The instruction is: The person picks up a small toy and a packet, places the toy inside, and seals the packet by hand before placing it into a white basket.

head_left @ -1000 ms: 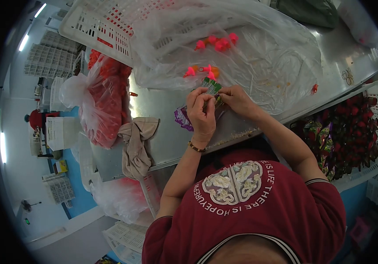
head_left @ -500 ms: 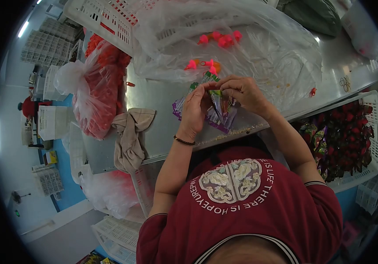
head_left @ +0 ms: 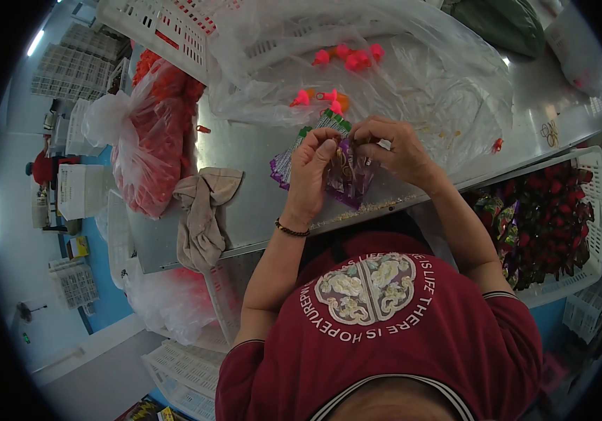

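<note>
My left hand pinches the top edge of a purple, partly see-through plastic packet between thumb and fingers. Opposite it, my right hand has its fingers closed at the packet's other top corner. What lies inside the packet is hard to make out. Beneath and to the left, a fanned stack of green-and-purple packets rests on the metal table. Just beyond the hands, several pink-and-orange plastic pieces lie on a clear plastic sheet.
A beige cloth hangs over the table's front edge. Bags of red pieces stand at the left. To the right, a white crate holds dark red items and packets. Another white basket sits at the back left.
Both hands have shifted slightly at the packet's top, and the packet now shows its purple, see-through side instead of the green top. The right-hand fingers have changed their grip.
</note>
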`<state>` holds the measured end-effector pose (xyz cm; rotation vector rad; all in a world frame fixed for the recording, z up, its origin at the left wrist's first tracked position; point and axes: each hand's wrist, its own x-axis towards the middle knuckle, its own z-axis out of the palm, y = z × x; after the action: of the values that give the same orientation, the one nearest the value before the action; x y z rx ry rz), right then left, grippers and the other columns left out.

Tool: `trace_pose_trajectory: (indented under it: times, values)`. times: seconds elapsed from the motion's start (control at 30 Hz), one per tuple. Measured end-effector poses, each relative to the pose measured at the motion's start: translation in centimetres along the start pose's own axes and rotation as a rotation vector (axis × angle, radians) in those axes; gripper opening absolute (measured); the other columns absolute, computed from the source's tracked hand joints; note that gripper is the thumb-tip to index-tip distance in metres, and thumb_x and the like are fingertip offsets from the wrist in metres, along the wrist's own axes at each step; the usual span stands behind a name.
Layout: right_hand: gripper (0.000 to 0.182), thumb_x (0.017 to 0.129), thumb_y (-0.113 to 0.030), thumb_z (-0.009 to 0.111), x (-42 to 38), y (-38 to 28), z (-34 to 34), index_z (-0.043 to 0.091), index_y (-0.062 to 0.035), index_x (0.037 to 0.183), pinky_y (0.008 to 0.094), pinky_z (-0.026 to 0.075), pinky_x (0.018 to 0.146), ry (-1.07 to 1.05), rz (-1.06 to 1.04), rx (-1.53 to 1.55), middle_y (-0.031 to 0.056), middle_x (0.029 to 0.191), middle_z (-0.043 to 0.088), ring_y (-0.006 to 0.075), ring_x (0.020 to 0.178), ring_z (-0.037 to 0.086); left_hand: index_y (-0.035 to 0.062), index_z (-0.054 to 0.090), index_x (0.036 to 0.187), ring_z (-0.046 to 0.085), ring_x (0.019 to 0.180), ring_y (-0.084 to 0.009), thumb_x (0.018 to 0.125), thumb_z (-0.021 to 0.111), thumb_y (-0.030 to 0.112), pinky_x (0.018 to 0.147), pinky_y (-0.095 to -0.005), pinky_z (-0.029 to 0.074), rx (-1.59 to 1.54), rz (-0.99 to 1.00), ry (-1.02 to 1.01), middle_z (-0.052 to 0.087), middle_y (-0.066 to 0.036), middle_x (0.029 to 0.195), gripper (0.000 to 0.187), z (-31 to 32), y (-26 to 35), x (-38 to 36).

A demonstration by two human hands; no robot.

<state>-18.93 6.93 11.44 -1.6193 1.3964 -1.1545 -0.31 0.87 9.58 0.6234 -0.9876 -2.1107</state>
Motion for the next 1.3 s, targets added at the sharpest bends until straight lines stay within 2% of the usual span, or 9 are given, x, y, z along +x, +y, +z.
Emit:
trace_pose_trajectory:
  times: [0.13, 0.23, 0.47, 0.6, 0.87, 1.1, 1.17, 1.23, 1.3]
  values:
    - [0.019, 0.077, 0.010, 0.058, -0.1, 0.6, -0.2, 0.060, 0.0026, 0.094, 0.0259, 0.051, 0.077, 0.075, -0.156, 0.055, 0.0082, 0.110, 0.063, 0.0141, 0.090, 0.063, 0.0009, 0.057, 0.114, 0.059, 0.094, -0.0097, 0.097, 0.055, 0.019, 0.087, -0.0244, 0.047, 0.003, -0.091, -0.038, 0.062, -0.002, 0.105, 0.025, 0.3, 0.5, 0.0]
    - [0.020, 0.077, 0.012, 0.055, -0.3, 0.0, 0.1, 0.060, 0.0032, 0.095, 0.0245, 0.051, 0.076, 0.103, -0.064, 0.191, 0.0083, 0.111, 0.062, 0.0128, 0.091, 0.062, 0.0003, 0.056, 0.117, 0.058, 0.096, -0.0097, 0.097, 0.056, 0.020, 0.090, -0.0251, 0.045, 0.015, -0.061, -0.081, 0.063, -0.002, 0.106, 0.028, 0.1, 0.0, -0.1]
    - [0.020, 0.076, 0.013, 0.054, -0.6, -0.2, 0.4, 0.059, 0.0041, 0.094, 0.0241, 0.052, 0.076, 0.121, -0.045, 0.122, 0.0101, 0.112, 0.062, 0.0132, 0.092, 0.062, -0.0009, 0.059, 0.105, 0.058, 0.085, -0.0065, 0.092, 0.062, 0.011, 0.080, -0.0209, 0.048, 0.197, 0.069, -0.011, 0.063, -0.001, 0.097, 0.018, 0.9, -0.7, -0.2]
    - [0.019, 0.074, 0.009, 0.054, -0.6, 0.0, 0.5, 0.058, 0.0042, 0.092, 0.0304, 0.055, 0.081, 0.172, -0.051, 0.168, 0.0113, 0.108, 0.063, 0.0200, 0.091, 0.065, -0.0010, 0.059, 0.102, 0.053, 0.080, -0.0048, 0.093, 0.062, 0.010, 0.076, -0.0189, 0.045, 0.285, 0.128, 0.029, 0.061, 0.000, 0.094, 0.014, 0.7, -1.1, 0.0]
    - [0.018, 0.072, 0.008, 0.055, -0.7, 0.0, -0.8, 0.056, 0.0042, 0.090, 0.0304, 0.051, 0.086, 0.161, -0.041, 0.162, 0.0130, 0.110, 0.063, 0.0182, 0.096, 0.063, 0.0016, 0.054, 0.096, 0.050, 0.083, -0.0050, 0.095, 0.058, 0.012, 0.076, -0.0193, 0.044, 0.300, 0.283, 0.131, 0.060, -0.004, 0.103, 0.011, 1.7, -2.0, 0.1]
    - [0.018, 0.075, 0.002, 0.069, -0.9, -0.4, -0.7, 0.057, 0.0040, 0.089, 0.0274, 0.051, 0.079, 0.169, 0.016, 0.081, 0.0093, 0.102, 0.065, 0.0138, 0.086, 0.061, 0.0015, 0.053, 0.100, 0.053, 0.092, -0.0069, 0.096, 0.058, 0.014, 0.085, -0.0219, 0.044, 0.383, 0.364, 0.112, 0.059, -0.006, 0.109, 0.015, 2.7, -1.9, 0.0]
    - [0.017, 0.076, 0.003, 0.070, -0.9, 0.1, -0.3, 0.057, 0.0038, 0.088, 0.0267, 0.051, 0.077, 0.193, 0.091, 0.115, 0.0081, 0.099, 0.066, 0.0124, 0.084, 0.061, 0.0009, 0.053, 0.104, 0.053, 0.093, -0.0076, 0.095, 0.058, 0.013, 0.086, -0.0227, 0.045, 0.311, 0.287, 0.099, 0.059, -0.006, 0.109, 0.016, 3.4, -1.1, -0.1]
    - [0.016, 0.077, 0.003, 0.068, -0.8, 0.5, 0.0, 0.060, 0.0009, 0.091, 0.0278, 0.051, 0.067, 0.250, -0.042, 0.139, 0.0072, 0.083, 0.066, 0.0155, 0.072, 0.064, 0.0003, 0.053, 0.107, 0.054, 0.094, -0.0084, 0.095, 0.058, 0.013, 0.087, -0.0235, 0.045, 0.240, 0.210, 0.090, 0.059, -0.006, 0.108, 0.018, 3.2, -0.8, -0.2]
    - [0.016, 0.077, 0.004, 0.068, -0.7, 0.4, 0.2, 0.060, 0.0007, 0.091, 0.0278, 0.051, 0.067, 0.275, -0.056, 0.161, 0.0073, 0.083, 0.065, 0.0152, 0.073, 0.064, -0.0001, 0.052, 0.112, 0.056, 0.093, -0.0093, 0.094, 0.059, 0.011, 0.087, -0.0239, 0.046, 0.173, 0.134, 0.065, 0.059, -0.006, 0.109, 0.023, 2.6, -1.1, 0.0]
